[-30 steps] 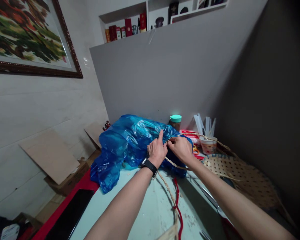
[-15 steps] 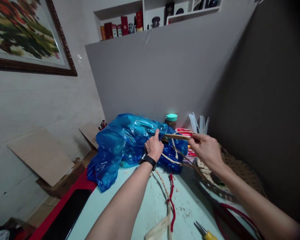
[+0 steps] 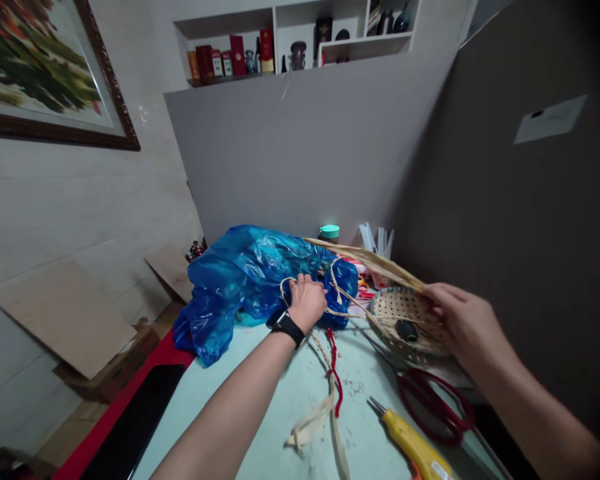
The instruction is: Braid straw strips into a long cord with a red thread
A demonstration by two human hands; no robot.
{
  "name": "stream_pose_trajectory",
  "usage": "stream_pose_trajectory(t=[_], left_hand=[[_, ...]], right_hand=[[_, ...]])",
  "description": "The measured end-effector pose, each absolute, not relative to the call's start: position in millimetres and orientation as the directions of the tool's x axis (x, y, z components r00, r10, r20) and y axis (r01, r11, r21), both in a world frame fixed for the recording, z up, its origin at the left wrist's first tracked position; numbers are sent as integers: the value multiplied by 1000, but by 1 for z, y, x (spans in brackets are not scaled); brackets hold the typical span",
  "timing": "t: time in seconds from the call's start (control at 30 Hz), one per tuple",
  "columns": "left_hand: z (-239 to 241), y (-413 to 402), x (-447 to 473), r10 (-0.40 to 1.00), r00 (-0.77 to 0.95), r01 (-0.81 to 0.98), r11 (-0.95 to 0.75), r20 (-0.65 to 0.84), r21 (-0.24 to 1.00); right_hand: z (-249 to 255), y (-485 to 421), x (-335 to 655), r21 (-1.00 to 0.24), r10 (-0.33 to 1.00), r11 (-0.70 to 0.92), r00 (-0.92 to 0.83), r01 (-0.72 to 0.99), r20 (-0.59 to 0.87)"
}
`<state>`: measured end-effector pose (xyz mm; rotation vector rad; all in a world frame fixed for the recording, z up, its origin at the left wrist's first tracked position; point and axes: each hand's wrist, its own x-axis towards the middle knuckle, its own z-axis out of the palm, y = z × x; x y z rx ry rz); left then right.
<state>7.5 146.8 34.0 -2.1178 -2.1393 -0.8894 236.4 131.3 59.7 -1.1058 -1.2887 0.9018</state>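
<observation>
My right hand (image 3: 463, 320) is closed on one end of a long dried plant strip (image 3: 375, 260), pale tan like corn husk. The strip stretches taut-looking leftward to the top of a crumpled blue plastic bag (image 3: 253, 267). Against the bag's front my left hand (image 3: 307, 303), wearing a black watch, presses with curled fingers on the plastic; its fingertips are partly hidden. Thin braided straw cord (image 3: 336, 283) loops around beside that hand. A longer straw braid (image 3: 325, 357) with a red cord (image 3: 336, 380) lies on the pale green table below.
At right, a woven basket (image 3: 387, 307) holds a dark spool (image 3: 407, 330). Red-handled scissors (image 3: 435, 403) and a yellow-handled pointed tool (image 3: 413, 440) lie nearer. A black phone-like slab (image 3: 135, 420) rests at the left edge. A green-lidded jar (image 3: 329, 232) stands behind the bag.
My right hand has moved right and toward me, drawing out much more of the strip from the bag. My left hand's raised finger has curled down. The view has shifted slightly.
</observation>
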Motion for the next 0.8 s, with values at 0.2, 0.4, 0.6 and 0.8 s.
stream_pose_trajectory(t=[0.2, 0.4, 0.6, 0.8], left_hand=[[55, 85, 34, 889, 30, 782, -306, 457, 543], [43, 56, 42, 982, -15, -107, -190, 189, 976], [30, 51, 38, 983, 109, -119, -132, 145, 984], [26, 57, 31, 971, 219, -271, -31, 93, 962]], right_hand=[[38, 80, 198, -996, 994, 91, -61, 2, 91], [27, 50, 185, -963, 955, 198, -258, 184, 147], [13, 50, 183, -924, 918, 309, -325, 223, 229], [9, 54, 185, -987, 949, 150, -287, 54, 129]])
